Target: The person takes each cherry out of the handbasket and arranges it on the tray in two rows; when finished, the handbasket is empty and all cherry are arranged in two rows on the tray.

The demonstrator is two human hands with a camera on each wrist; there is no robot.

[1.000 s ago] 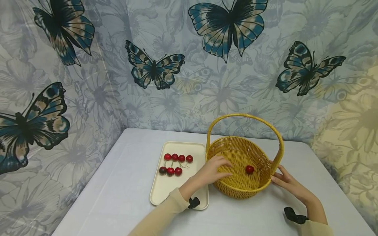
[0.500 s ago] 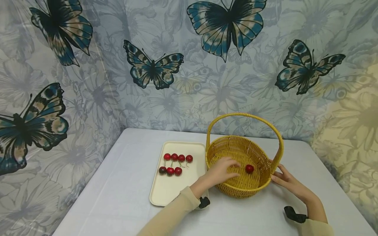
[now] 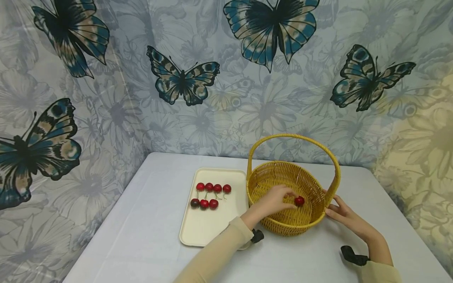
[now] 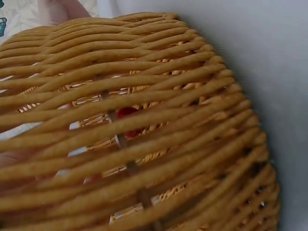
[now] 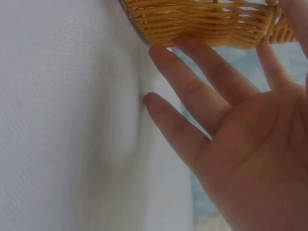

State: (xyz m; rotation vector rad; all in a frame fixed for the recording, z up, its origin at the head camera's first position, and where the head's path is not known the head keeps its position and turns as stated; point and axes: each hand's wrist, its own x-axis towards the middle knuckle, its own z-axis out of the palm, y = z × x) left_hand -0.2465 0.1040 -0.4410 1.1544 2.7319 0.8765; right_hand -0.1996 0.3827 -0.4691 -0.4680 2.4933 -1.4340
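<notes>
My left hand (image 3: 277,201) reaches over the near left rim into the yellow woven basket (image 3: 308,227). Its thumb and fingers are parted, their tips right at the left side of a red cherry (image 3: 299,201) on the basket floor. In the left wrist view the basket wall (image 4: 168,101) fills most of the picture, and the cherry (image 4: 128,120) shows red through the weave. At the basket's right side, by the handle's base, rests my right hand (image 3: 348,222). The right wrist view has this hand (image 5: 240,120) with its fingers spread and fairly straight, some fingertips against the basket (image 5: 202,24).
A cream tray (image 3: 198,230) lies left of the basket, under my left forearm. On it are two rows of cherries (image 3: 209,187), stems toward the middle. The basket's tall handle (image 3: 293,136) arches above. A butterfly-print cloth (image 3: 226,118) hangs behind the white table (image 3: 148,220).
My left hand has moved right, deeper into the basket, from its left rim to the cherry. The right hand stays at the basket's side.
</notes>
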